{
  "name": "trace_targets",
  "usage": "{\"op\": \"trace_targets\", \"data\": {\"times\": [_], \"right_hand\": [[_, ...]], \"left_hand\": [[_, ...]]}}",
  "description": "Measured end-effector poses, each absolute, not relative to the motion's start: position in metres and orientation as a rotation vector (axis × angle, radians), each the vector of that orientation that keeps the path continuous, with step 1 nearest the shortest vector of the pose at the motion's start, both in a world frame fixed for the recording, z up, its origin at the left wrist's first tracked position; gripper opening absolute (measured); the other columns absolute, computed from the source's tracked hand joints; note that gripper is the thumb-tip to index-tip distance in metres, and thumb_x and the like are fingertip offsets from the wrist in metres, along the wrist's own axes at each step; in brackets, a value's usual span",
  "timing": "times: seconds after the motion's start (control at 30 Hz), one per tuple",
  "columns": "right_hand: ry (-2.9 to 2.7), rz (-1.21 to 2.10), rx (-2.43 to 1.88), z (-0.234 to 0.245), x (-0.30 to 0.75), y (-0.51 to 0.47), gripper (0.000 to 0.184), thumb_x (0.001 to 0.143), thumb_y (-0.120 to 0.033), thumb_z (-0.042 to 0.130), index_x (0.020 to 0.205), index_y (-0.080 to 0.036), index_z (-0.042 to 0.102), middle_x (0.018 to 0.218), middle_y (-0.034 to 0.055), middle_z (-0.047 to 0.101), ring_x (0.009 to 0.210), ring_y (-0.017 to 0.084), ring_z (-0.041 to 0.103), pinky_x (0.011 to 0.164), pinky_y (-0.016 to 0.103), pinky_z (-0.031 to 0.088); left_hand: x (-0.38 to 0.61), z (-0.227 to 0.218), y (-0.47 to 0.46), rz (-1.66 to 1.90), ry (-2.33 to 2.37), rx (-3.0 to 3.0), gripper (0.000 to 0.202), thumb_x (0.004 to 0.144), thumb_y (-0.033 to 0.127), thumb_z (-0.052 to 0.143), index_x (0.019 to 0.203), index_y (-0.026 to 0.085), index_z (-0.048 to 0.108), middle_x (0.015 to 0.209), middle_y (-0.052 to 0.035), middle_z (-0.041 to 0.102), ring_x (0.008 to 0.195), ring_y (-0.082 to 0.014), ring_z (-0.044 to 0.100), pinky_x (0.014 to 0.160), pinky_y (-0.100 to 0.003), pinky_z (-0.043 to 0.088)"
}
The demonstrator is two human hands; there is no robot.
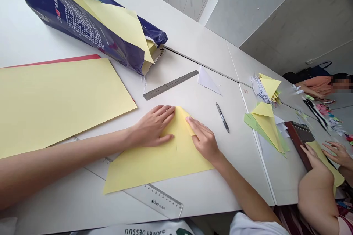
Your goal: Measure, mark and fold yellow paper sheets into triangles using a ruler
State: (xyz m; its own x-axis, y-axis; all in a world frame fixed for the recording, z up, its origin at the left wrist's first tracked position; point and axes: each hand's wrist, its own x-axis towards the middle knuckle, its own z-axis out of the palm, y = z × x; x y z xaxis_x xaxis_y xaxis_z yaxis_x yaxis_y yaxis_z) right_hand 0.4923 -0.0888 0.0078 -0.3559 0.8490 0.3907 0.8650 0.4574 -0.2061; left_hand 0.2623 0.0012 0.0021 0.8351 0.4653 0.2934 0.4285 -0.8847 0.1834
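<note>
Sheet of pale yellow paper [165, 165], folded to a peak, is pressed onto white table [237, 176] by left hand [153, 126] and right hand [202, 141], fingers laid flat and close together; even pressure along both edges favours sharp creases.

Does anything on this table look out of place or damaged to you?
Yes: the dark blue plastic bag lies on its side with its end ragged and open, and a yellow paper sheet is draped loosely over it.
</note>
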Motion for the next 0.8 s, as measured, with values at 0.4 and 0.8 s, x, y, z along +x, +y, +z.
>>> {"op": "trace_targets", "data": {"times": [0.4, 0.8], "right_hand": [[-2.338, -0.155, -1.555, -0.002, 0.468, -0.104, 0.056, 0.097, -0.011, 0.033, 0.153, -0.014, 0.032, 0.151, 0.0088, 0.044, 0.146, 0.020, 0.034, 0.119, 0.040, 0.039], [-2.503, -0.185, -1.518, -0.003, 0.475, -0.106, 0.057, 0.095, -0.008, 0.033, 0.151, -0.013, 0.035, 0.153, 0.0111, 0.041, 0.150, 0.023, 0.025, 0.120, 0.049, 0.034]], "left_hand": [[0.265, 0.001, 0.000, 0.482, 0.750, 2.911, 0.065, 0.094, 0.053, 0.038, 0.135, 0.004, 0.047, 0.147, -0.0196, 0.045, 0.134, -0.0317, 0.042, 0.114, -0.044, 0.029], [0.266, 0.003, 0.000, 0.490, 0.759, 2.877, 0.064, 0.093, 0.054, 0.040, 0.133, 0.004, 0.047, 0.148, -0.0201, 0.043, 0.134, -0.0316, 0.043, 0.114, -0.044, 0.030]]}}
